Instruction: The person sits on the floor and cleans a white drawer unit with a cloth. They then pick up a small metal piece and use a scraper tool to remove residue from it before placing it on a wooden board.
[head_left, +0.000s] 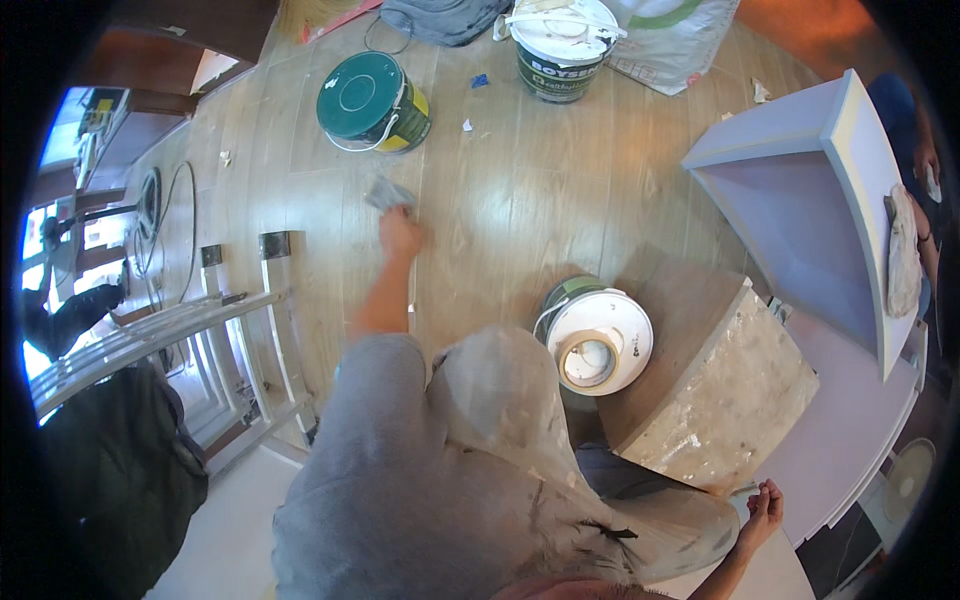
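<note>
My left hand [401, 236] is stretched out low over the wood floor, closed on a grey rag [387, 192], slightly blurred. Beyond it stands a paint bucket with a green lid [358, 95]. At the right, my right hand [764, 512] is raised beside my knee with its fingers pinched together. Whatever is between those fingers is too small to make out. Close by is the lower corner of a paint-spattered wooden box [725, 395]. Between my legs and that box, a white-lidded bucket [625, 335] has a roll of tape [588, 362] lying on top.
An aluminium ladder [240, 340] and a dark cloth [125, 470] are at the left. A white-lidded bucket [563, 70] and a sack [670, 40] stand at the far side. An open white cabinet box [790, 200] tilts at right, beside another person's hand [927, 165] and a cloth [903, 255].
</note>
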